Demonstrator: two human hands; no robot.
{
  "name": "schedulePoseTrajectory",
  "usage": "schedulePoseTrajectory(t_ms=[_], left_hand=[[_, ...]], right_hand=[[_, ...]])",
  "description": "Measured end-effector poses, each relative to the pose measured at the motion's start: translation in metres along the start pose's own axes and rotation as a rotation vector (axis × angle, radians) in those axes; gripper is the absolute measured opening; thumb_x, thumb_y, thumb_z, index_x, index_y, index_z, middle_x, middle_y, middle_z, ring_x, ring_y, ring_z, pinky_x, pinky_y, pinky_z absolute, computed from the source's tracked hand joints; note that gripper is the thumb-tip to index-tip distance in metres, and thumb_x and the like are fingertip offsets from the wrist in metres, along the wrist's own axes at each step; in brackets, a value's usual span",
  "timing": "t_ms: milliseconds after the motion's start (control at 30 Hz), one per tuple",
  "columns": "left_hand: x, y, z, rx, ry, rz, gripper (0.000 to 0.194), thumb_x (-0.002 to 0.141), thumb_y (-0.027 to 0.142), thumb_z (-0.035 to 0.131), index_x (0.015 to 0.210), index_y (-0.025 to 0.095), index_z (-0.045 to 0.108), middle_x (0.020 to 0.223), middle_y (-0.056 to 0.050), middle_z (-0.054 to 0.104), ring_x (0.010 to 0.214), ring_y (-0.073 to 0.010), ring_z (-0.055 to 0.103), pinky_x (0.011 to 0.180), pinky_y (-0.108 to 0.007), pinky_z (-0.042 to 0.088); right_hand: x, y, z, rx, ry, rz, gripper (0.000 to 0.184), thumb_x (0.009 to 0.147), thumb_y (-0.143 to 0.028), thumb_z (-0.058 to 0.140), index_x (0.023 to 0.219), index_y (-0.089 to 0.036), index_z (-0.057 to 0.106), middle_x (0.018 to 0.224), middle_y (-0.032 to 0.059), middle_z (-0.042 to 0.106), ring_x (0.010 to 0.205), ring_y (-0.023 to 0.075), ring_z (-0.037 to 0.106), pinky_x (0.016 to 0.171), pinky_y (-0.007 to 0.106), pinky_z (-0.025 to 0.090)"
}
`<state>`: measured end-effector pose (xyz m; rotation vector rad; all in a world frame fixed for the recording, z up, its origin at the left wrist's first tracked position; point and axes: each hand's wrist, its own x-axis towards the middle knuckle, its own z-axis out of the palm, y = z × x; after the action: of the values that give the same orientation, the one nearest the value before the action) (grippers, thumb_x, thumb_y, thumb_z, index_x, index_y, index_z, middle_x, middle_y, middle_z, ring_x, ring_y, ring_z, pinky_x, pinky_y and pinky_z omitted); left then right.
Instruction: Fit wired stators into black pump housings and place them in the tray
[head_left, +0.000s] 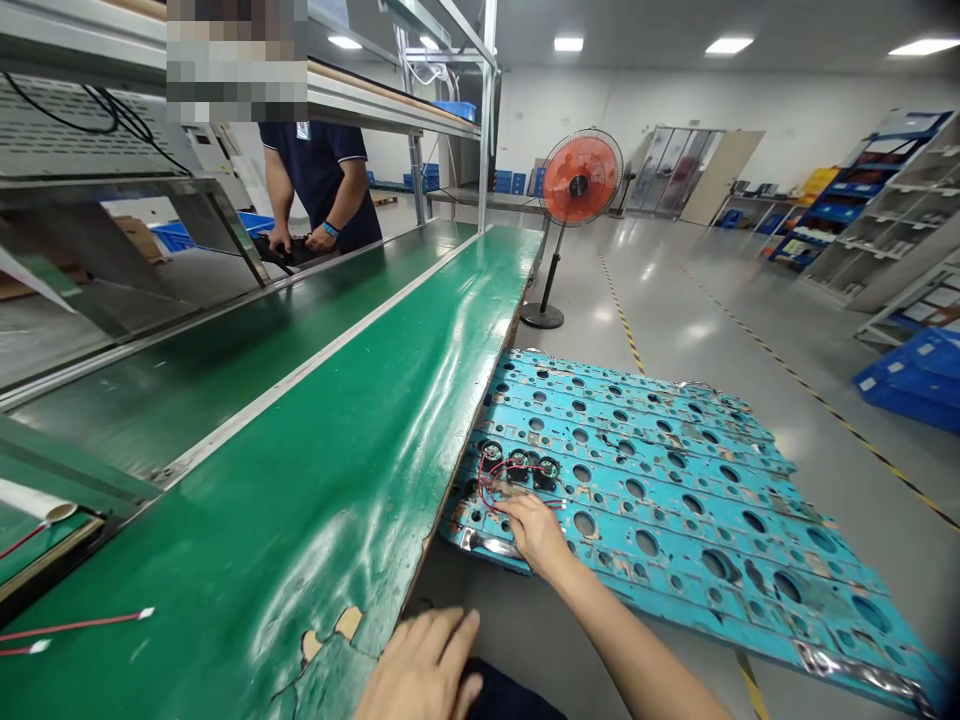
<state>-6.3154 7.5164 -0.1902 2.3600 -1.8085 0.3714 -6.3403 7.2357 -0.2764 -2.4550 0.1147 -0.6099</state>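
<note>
Observed green surface [360, 400] at left, torn at near edge. Noted holed blue board [645, 470] low beside it. Saw left hand [424, 662] at surface edge, grip apart. Saw right hand [536, 528] over board. Found three black round parts [518, 463] on board, just beyond right hand. Traced red wires [480, 482] from parts toward right hand; cannot tell right grip, apart or clamped.

No lettering or number can be read. Left of the fan [581, 185], a badge [303, 131] on a co-worker's [319, 180] chest is too small to make out; right of the fan, pale labels [867, 384] on blue crates [919, 385] are equally illegible, and black-and-yellow warning stripes [624, 320] mark the floor [690, 300]
</note>
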Motion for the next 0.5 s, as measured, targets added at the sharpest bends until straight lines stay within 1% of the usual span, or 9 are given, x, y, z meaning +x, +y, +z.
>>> schedulePoseTrajectory(t_ms=[67, 100, 167, 233, 300, 367, 433, 500], left_hand=[[0.035, -0.003, 0.009, 0.077, -0.08, -0.112, 0.043, 0.098, 0.034, 0.053, 0.137, 0.018, 0.062, 0.135, -0.01, 0.069, 0.123, -0.0255, 0.066, 0.1, -0.038, 0.056], [0.052, -0.006, 0.015, 0.119, -0.12, -0.125, 0.045, 0.097, 0.03, 0.053, 0.14, 0.016, 0.06, 0.143, -0.012, 0.063, 0.133, -0.0284, 0.058, 0.107, -0.042, 0.052], [0.083, -0.014, 0.03, 0.173, -0.191, -0.091, 0.051, 0.096, 0.025, 0.051, 0.145, 0.011, 0.054, 0.155, -0.014, 0.05, 0.145, -0.0303, 0.044, 0.116, -0.046, 0.044], [0.104, -0.023, 0.046, 0.192, -0.239, -0.061, 0.054, 0.093, 0.02, 0.05, 0.146, 0.008, 0.051, 0.157, -0.015, 0.044, 0.147, -0.0298, 0.041, 0.118, -0.045, 0.042], [0.117, -0.03, 0.06, 0.202, -0.262, -0.075, 0.054, 0.091, 0.016, 0.048, 0.144, 0.006, 0.053, 0.154, -0.018, 0.048, 0.145, -0.0303, 0.045, 0.117, -0.045, 0.043], [0.125, -0.034, 0.071, 0.215, -0.283, -0.101, 0.053, 0.089, 0.011, 0.045, 0.141, 0.004, 0.057, 0.15, -0.021, 0.053, 0.142, -0.0309, 0.048, 0.115, -0.047, 0.044], [0.13, -0.037, 0.079, 0.221, -0.302, -0.12, 0.053, 0.088, 0.008, 0.044, 0.139, 0.004, 0.059, 0.147, -0.022, 0.055, 0.141, -0.0306, 0.049, 0.113, -0.046, 0.046], [0.134, -0.039, 0.083, 0.217, -0.318, -0.127, 0.052, 0.088, 0.008, 0.045, 0.137, 0.004, 0.061, 0.146, -0.022, 0.057, 0.139, -0.0297, 0.052, 0.111, -0.043, 0.048]], right_hand=[[-0.006, -0.001, -0.001, 0.009, 0.008, -0.004, 0.041, 0.09, -0.006, 0.047, 0.116, -0.024, 0.074, 0.105, 0.0073, 0.075, 0.098, 0.0225, 0.067, 0.088, 0.038, 0.056], [-0.008, -0.001, -0.002, 0.012, 0.011, -0.009, 0.042, 0.09, -0.006, 0.046, 0.117, -0.023, 0.074, 0.106, 0.0075, 0.075, 0.099, 0.0222, 0.067, 0.089, 0.038, 0.056], [-0.011, -0.001, -0.003, 0.015, 0.013, -0.024, 0.044, 0.089, -0.004, 0.045, 0.117, -0.023, 0.073, 0.107, 0.0075, 0.075, 0.099, 0.0214, 0.067, 0.089, 0.037, 0.057], [-0.012, -0.002, -0.005, 0.015, 0.01, -0.037, 0.047, 0.086, -0.002, 0.046, 0.117, -0.022, 0.073, 0.108, 0.007, 0.075, 0.099, 0.0208, 0.067, 0.089, 0.036, 0.057], [-0.012, -0.003, -0.007, 0.01, 0.008, -0.036, 0.05, 0.083, 0.0, 0.046, 0.119, -0.022, 0.072, 0.109, 0.0071, 0.074, 0.1, 0.0207, 0.066, 0.09, 0.035, 0.057], [-0.012, -0.004, -0.008, 0.0, 0.007, -0.023, 0.052, 0.082, 0.001, 0.045, 0.121, -0.021, 0.072, 0.109, 0.0082, 0.073, 0.101, 0.0214, 0.064, 0.09, 0.036, 0.057], [-0.011, -0.005, -0.008, -0.013, 0.006, -0.005, 0.054, 0.081, 0.002, 0.044, 0.122, -0.021, 0.072, 0.108, 0.0095, 0.071, 0.101, 0.0222, 0.063, 0.09, 0.037, 0.057], [-0.011, -0.006, -0.008, -0.024, 0.0, 0.008, 0.055, 0.081, 0.002, 0.043, 0.122, -0.021, 0.072, 0.107, 0.01, 0.07, 0.1, 0.0226, 0.062, 0.089, 0.037, 0.056]])
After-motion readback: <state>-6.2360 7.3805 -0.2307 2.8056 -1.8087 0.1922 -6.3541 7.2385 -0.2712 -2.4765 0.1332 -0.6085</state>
